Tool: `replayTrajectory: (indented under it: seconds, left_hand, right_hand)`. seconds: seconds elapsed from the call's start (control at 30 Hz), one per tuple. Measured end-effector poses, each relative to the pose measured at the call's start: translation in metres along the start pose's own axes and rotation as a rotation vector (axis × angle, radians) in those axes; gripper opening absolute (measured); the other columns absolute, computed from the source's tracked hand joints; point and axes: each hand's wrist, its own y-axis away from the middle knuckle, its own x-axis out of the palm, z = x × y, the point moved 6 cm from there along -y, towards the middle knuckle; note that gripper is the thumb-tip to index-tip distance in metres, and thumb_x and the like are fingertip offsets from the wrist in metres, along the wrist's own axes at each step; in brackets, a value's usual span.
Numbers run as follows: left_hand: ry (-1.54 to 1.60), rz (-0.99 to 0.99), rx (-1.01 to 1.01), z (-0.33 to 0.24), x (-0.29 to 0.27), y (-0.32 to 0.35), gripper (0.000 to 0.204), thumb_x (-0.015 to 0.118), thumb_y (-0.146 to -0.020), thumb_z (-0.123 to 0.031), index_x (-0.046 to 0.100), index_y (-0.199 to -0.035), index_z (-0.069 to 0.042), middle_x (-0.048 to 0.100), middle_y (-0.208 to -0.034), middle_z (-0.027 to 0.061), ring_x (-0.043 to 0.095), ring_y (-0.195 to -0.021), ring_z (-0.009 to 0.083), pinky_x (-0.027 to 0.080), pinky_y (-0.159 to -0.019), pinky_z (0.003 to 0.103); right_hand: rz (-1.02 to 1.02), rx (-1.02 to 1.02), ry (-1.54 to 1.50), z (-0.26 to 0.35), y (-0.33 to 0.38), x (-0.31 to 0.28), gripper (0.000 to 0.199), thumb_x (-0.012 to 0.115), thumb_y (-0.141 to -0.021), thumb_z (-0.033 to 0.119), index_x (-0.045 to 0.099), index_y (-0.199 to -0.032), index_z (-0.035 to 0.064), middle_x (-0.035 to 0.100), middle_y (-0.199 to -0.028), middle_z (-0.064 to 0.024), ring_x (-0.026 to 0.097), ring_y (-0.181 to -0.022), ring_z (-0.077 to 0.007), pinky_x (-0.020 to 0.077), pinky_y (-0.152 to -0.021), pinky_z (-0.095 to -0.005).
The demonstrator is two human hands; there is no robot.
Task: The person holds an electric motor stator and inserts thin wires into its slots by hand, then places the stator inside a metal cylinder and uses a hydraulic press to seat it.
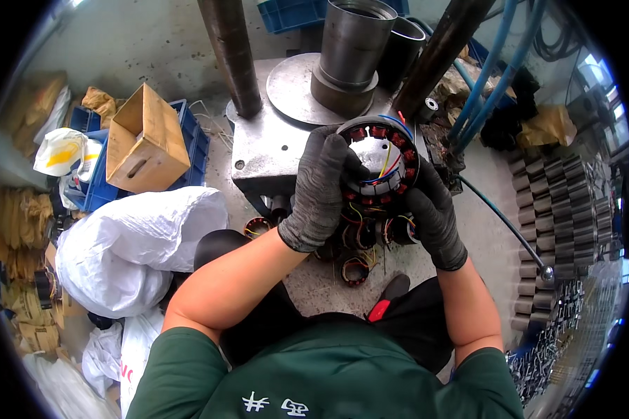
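Note:
Both my hands wear dark grey gloves and hold up a motor stator [410, 149], a ring with copper-red windings around its inside. My left hand [321, 188] grips its left side, the thumb reaching toward the ring's opening. Along the lower right rim, my right hand [435, 216] has its fingers closed on it. Yellow, red and blue lead wires [391, 164] run across the opening and stick out at the top. Behind the ring stands a steel press table [258, 150], with a metal cylinder [356, 49] upright on a round plate [286, 87].
More stators [355, 269] lie on the floor below the table. Two thick steel columns [232, 56] flank the cylinder. At left are a cardboard box [150, 150] on a blue crate [197, 143] and white sacks [119, 258]. Stacked metal sleeves [538, 244] and a ball-ended lever [546, 273] are at right.

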Motion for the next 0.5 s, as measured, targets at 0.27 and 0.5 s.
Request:
replayTrajectory:
  seconds: [0.27, 0.5]
  left_hand:
    - [0.155, 0.098, -0.097, 0.000, 0.023, 0.003, 0.092, 0.042, -0.096, -0.078, 0.043, -0.148, -0.002, 0.062, -0.132, 0.0141, 0.065, -0.119, 0.0244, 0.055, -0.103, 0.039]
    - [0.066, 0.133, -0.192, 0.001, 0.021, -0.001, 0.102, 0.038, -0.094, -0.082, 0.030, -0.156, -0.001, 0.051, -0.146, 0.0179, 0.057, -0.130, 0.0275, 0.051, -0.109, 0.043]
  right_hand:
    - [-0.082, 0.063, -0.051, -0.010, -0.008, -0.011, 0.059, 0.071, -0.095, 0.027, 0.054, -0.143, -0.0015, 0.066, -0.130, -0.0108, 0.063, -0.118, -0.0202, 0.0519, -0.102, -0.0361]
    - [-0.113, 0.045, -0.029, -0.014, -0.010, -0.016, 0.061, 0.073, -0.092, 0.029, 0.055, -0.140, -0.0028, 0.067, -0.127, -0.0115, 0.066, -0.114, -0.0206, 0.0547, -0.100, -0.0360]
